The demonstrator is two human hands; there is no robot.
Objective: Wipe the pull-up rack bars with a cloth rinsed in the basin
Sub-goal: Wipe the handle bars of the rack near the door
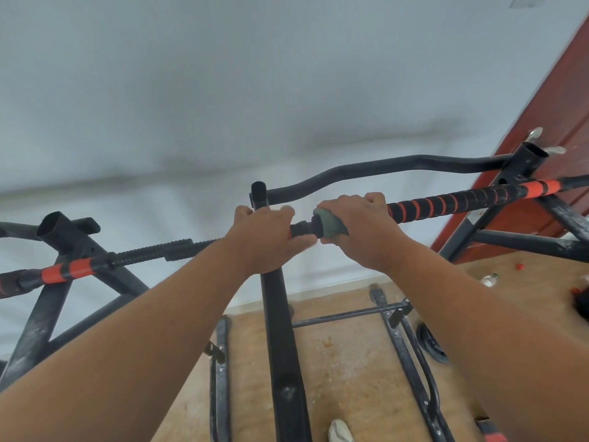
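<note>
The pull-up rack's top bar, black with orange wrapping, runs across the view from lower left to upper right. My left hand grips this bar near its middle, just in front of the black centre post. Right beside it, my right hand holds a grey-green cloth wrapped around the same bar. The two hands are nearly touching. A curved black bar runs behind them. No basin is in view.
Black rack uprights and braces stand at the left and right. Below lie the rack's base rails on a brown floor. A white wall is behind, a red-brown door at right. A plastic bottle lies on the floor.
</note>
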